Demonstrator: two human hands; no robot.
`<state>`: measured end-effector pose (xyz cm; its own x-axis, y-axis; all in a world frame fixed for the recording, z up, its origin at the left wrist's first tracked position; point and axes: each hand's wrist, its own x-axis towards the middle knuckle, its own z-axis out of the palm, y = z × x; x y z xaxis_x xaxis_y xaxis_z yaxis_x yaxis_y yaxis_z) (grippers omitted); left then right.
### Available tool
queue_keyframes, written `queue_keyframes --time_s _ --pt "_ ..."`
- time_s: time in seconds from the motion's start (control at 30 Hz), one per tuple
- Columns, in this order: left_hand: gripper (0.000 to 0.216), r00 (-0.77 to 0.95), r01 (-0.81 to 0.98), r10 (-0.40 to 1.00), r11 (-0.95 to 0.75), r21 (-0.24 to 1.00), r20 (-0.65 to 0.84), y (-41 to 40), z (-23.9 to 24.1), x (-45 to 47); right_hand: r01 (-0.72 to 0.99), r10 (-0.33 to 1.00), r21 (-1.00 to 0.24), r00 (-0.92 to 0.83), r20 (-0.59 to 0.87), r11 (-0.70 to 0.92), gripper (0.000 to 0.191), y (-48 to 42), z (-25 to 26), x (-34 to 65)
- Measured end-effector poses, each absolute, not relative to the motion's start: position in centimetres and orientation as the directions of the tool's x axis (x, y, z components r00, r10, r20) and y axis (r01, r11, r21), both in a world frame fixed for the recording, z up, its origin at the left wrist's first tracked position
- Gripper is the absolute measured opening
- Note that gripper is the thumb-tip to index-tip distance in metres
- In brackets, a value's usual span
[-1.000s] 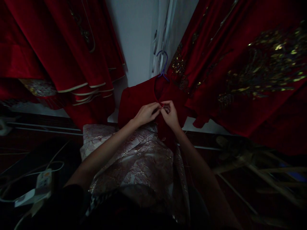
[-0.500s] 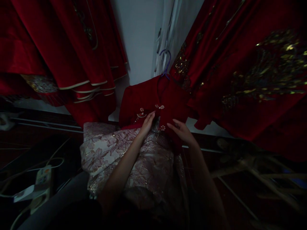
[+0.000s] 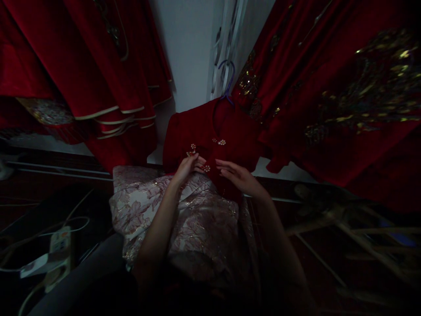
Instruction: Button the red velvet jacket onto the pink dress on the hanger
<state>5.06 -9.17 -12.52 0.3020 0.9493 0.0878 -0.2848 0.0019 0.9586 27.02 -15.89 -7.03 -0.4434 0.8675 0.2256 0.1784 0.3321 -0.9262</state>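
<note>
My left hand [image 3: 188, 167] hides part of the red jacket [image 3: 194, 125] on a purple hanger [image 3: 227, 92]; whether I'm pinching it, I can't tell. My right hand [image 3: 242, 179] is loosely spread before it.

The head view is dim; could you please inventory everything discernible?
Collarless fabric top: one, red, centre
Slim curved hanger: one, purple, at neckline
Beaded flower ornaments: several, pale, centre
Shiny floral brocade: count unclear, silvery, lower centre
Pale-edged drapes: count unclear, red, left
Sequined drapes: count unclear, red, right
Flat panel: count unclear, greyish, upper centre
Cabled power strip: one, white, lower left
Slatted frame: count unclear, tan, lower right
Left hand: one, bare, centre
Right hand: one, bare, centre
</note>
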Motion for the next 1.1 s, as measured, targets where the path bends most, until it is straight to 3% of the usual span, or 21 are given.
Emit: queue_keyframes --time_s 0.13,0.23,0.37,0.47,0.6,0.73,0.83,0.97,1.1 --pt "0.038 0.322 -0.223 0.939 -0.048 0.974 0.120 -9.6 -12.5 5.3 0.220 0.914 -0.907 -0.279 0.294 0.359 0.044 -14.2 -10.5 23.2" --pt "0.035 0.283 -0.186 0.944 -0.118 0.976 0.168 -9.8 -12.2 5.7 0.314 0.912 -0.856 -0.129 0.389 0.410 0.034 -13.5 -11.7 21.4" --pt "0.027 -0.077 -0.096 0.943 -0.330 0.939 0.324 -9.3 -12.2 5.6 0.401 0.882 -0.793 -0.091 0.462 0.458 0.022 -13.5 -11.3 21.2" --pt "0.023 -0.279 -0.001 0.865 -0.434 0.901 0.417 -8.4 -13.1 5.0 0.294 0.910 -0.861 -0.127 0.394 0.414 0.026 -13.8 -10.7 21.9" --pt "0.028 -0.197 -0.035 0.887 -0.433 0.901 0.419 -7.6 -14.3 4.6 0.064 0.915 -0.941 -0.264 0.304 0.331 0.041 -14.6 -9.5 22.6" --pt "0.033 -0.167 -0.123 0.905 -0.412 0.903 0.390 -7.5 -14.5 5.0 0.027 0.903 -0.941 -0.292 0.315 0.337 0.044 -14.5 -8.5 22.4" --pt "0.036 -0.159 -0.171 0.912 -0.404 0.899 0.379 -7.7 -14.3 5.5 0.082 0.896 -0.908 -0.221 0.386 0.411 0.039 -12.4 -8.5 21.6" --pt "0.035 -0.162 -0.163 0.909 -0.409 0.898 0.384 -7.9 -14.0 5.7 0.316 0.857 -0.799 -0.125 0.499 0.511 0.028 -8.6 -9.0 19.7" --pt "0.029 -0.201 -0.083 0.889 -0.434 0.897 0.411 -8.1 -13.5 5.4 0.334 0.849 -0.781 -0.195 0.491 0.529 0.044 -6.6 -9.9 17.8"
